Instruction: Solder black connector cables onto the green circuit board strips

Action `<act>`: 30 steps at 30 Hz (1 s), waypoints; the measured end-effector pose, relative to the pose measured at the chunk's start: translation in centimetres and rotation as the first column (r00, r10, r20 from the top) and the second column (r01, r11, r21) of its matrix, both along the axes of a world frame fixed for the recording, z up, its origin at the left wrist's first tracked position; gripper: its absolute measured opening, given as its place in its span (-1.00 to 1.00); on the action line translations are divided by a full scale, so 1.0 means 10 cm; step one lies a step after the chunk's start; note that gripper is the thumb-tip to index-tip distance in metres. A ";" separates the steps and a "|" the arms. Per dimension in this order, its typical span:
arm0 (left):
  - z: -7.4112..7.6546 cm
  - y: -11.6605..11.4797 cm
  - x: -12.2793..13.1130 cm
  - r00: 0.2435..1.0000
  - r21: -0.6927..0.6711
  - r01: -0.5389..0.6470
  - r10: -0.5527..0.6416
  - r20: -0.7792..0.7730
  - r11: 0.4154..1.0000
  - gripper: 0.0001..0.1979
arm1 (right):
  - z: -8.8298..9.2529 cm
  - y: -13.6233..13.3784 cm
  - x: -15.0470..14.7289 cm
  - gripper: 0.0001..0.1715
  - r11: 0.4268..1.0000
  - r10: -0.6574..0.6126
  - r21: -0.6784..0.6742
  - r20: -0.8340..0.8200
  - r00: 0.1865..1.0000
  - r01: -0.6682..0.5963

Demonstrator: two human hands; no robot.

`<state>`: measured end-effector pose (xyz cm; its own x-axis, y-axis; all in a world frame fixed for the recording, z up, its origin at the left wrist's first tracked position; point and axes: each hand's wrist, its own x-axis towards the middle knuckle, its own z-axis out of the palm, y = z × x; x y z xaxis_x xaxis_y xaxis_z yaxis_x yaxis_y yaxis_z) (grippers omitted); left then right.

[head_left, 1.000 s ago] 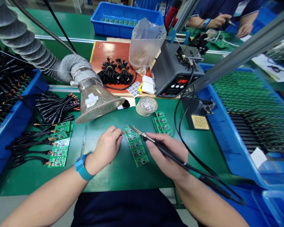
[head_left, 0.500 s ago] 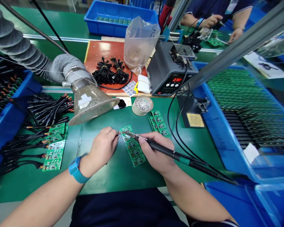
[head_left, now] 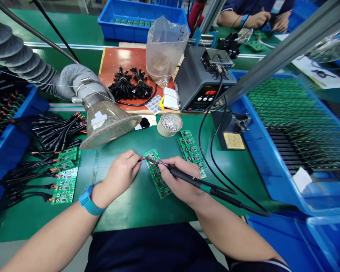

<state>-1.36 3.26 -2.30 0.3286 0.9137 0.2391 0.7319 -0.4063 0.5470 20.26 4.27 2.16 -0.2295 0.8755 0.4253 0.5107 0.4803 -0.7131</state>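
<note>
A long green circuit board (head_left: 158,180) lies on the green mat in front of me. My right hand (head_left: 181,181) is wrapped round a soldering iron (head_left: 204,185), and the iron's tip touches the board's far left corner. My left hand (head_left: 121,173) rests on the mat left of the board, its fingers pinched at that same corner on something thin that I cannot make out. A blue band (head_left: 87,200) sits on my left wrist.
A fume hood (head_left: 107,122) on a grey hose hangs at the left. More boards (head_left: 192,149) lie to the right, wired boards (head_left: 64,177) to the left. A solder station (head_left: 201,85), iron stand (head_left: 232,132), tin (head_left: 169,124) and blue bins (head_left: 300,132) surround the mat. Another person works at the far right.
The iron's tip has come down from above the board onto its far left corner. My right hand has shifted left with it. My left hand has stayed put.
</note>
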 end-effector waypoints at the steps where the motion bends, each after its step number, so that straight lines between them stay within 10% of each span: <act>1: 0.00 0.00 0.00 1.000 0.000 0.001 -0.001 0.005 1.000 -0.85 | 0.00 0.00 0.00 -0.90 1.000 0.002 0.004 0.001 1.000 -0.002; 30: 0.02 0.03 0.01 0.999 -0.036 -0.022 0.024 0.045 0.999 -0.88 | -0.06 -0.01 0.00 -0.95 0.999 0.039 0.019 -0.016 0.999 -0.038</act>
<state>-1.30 3.55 -2.09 0.2967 0.9292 0.2201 0.7151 -0.3690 0.5937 20.25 4.18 1.57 -0.2556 0.8578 0.4459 0.4796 0.5130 -0.7119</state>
